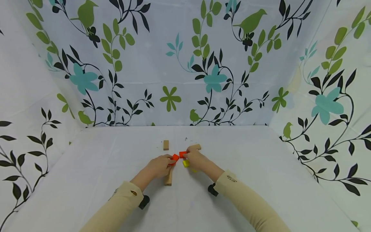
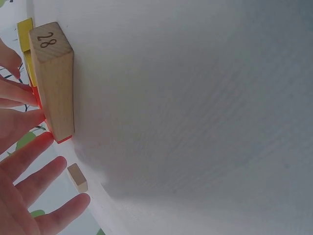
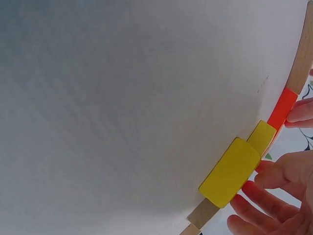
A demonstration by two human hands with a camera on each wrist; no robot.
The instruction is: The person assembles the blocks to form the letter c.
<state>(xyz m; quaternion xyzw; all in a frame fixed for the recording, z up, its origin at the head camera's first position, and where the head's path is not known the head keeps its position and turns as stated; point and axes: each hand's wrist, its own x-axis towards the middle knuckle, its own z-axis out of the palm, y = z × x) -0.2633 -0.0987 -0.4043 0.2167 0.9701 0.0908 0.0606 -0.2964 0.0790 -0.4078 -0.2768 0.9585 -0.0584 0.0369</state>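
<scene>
Red blocks (image 1: 175,158) pinched one apiece in both hands (image 1: 157,166), yellow blocks (image 1: 186,163) and wooden blocks (image 1: 168,179) close around.

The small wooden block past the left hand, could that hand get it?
Probably yes: nothing seems to stand between the left hand and the small wooden block, though that hand holds a red block.

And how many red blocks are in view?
2: the left red block at the left hand's fingers, the right red block at the right hand. The hands could hide more.
</scene>
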